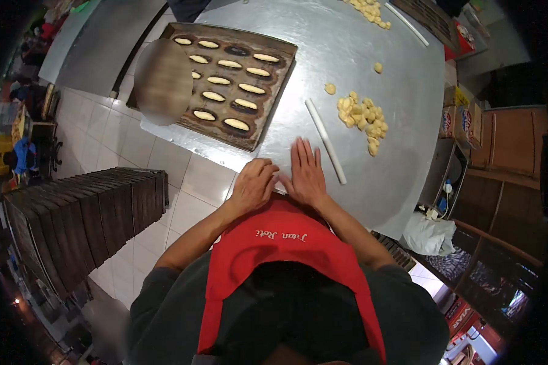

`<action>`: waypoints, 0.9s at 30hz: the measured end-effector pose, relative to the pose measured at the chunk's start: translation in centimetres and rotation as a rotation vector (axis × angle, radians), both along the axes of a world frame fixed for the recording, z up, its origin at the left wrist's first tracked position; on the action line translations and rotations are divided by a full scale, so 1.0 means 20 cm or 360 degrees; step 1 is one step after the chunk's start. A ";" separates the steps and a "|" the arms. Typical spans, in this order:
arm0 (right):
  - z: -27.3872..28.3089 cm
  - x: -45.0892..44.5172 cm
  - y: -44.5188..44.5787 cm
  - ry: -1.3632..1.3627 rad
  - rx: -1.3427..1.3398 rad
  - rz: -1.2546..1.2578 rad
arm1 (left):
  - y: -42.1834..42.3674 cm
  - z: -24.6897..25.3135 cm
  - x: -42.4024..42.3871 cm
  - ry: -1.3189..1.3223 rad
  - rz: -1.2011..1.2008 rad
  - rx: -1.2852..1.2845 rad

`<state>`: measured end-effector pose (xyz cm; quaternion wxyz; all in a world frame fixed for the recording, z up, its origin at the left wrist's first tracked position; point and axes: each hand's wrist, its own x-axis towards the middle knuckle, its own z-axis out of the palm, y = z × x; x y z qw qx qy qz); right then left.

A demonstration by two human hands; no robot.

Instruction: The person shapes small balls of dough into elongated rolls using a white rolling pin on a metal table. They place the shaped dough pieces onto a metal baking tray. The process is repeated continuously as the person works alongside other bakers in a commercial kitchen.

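Note:
My right hand (307, 171) lies flat, palm down, over the metal table, fingers stretched and slightly blurred. Whether anything is under its palm is hidden. Close beside it, at the table's edge, my left hand (255, 185) is bent with curled fingers; its palm is out of sight. A white rolling rod (326, 141) lies just right of my right hand. Beyond the rod is a loose heap of small yellowish dough pieces (363, 114), with single dough balls (330, 88) apart from it. Ahead on the left, a dark baking tray (278, 91) holds several spindle-shaped dough pieces (251, 88).
A blurred oval covers the tray's left part. At the far side lie more dough pieces (370, 11), another white rod (406, 23) and a dark tray (420, 23). A row of dark trays (86, 219) stands at left. A white plastic bag (429, 235) sits off the right edge.

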<state>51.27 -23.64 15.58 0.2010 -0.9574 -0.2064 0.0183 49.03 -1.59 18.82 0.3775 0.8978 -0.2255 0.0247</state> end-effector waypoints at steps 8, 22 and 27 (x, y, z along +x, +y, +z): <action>-0.12 0.39 0.10 -0.0043 0.0056 -0.0011 | 0.09 0.03 -0.01 0.0090 0.0159 -0.0126; -0.11 0.53 0.16 -0.0126 0.0207 0.0016 | 0.15 0.07 0.04 0.0186 0.0280 -0.0200; -0.03 0.29 -0.17 0.0110 0.0536 0.0327 | 0.24 0.04 -0.02 0.0171 0.0378 -0.0218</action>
